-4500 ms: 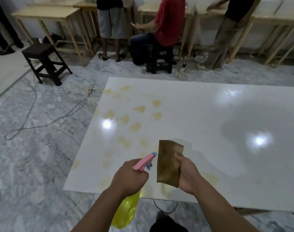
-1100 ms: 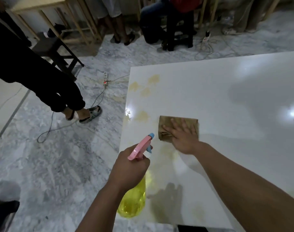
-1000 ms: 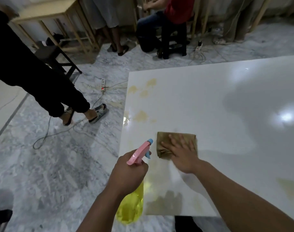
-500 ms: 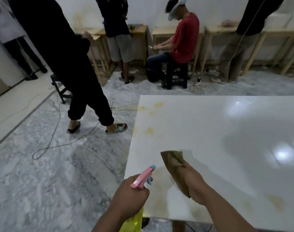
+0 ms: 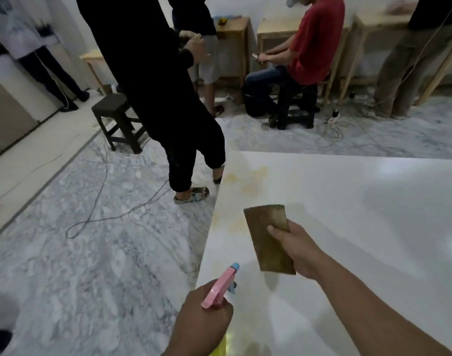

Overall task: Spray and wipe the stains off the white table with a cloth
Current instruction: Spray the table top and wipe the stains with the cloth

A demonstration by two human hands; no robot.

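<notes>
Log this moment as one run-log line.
left hand: grips spray bottle | right hand: holds cloth lifted above white table | stains: faint yellow at far left corner

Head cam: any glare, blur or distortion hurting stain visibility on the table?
Head view: glare patches on the glossy white table along the right edge; the faint yellow stains at the far left corner look soft and washed out; wide-angle bending at the frame edges; dim room; cloth and right hand reasonably sharp.
</notes>
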